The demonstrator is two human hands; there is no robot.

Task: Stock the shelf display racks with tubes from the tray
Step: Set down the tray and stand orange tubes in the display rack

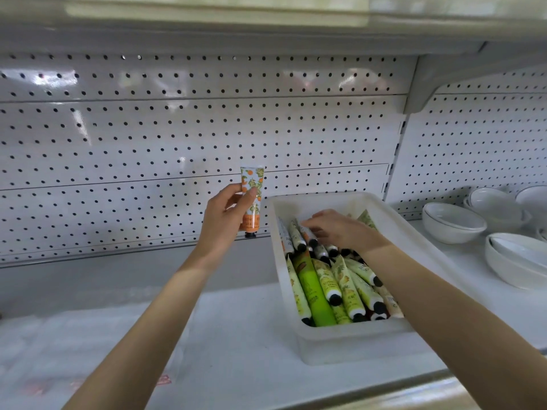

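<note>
2 hands busy: the left grip [228,214] holds an orange-printed tube [251,180] upright, cap down, before the pegboard [148,137]. The right grip [340,229] lies on the green tubes [331,279] in the white tray [340,341] on the shelf [236,335]; whether it pinches 1, I cannot tell.

**One orange tube up, lots more in the tray**

The orange tube [251,196] is small, w/ orange fruit & green leaves on a pale top & a plain orange bottom part. It stands straight up, black cap at the bottom, flat end on top. The left hand [228,214] holds it in the air, just left of the tray.

The tray [334,344] is a deep white plastic box. It is full of tubes [349,285] lying in a pile, mostly pale yellow-green w/ black caps pointing to the near end. One bright green tube [312,291] lies by the left wall. The right hand [340,229] rests on the far tubes; can't tell if it grips one.
</note>
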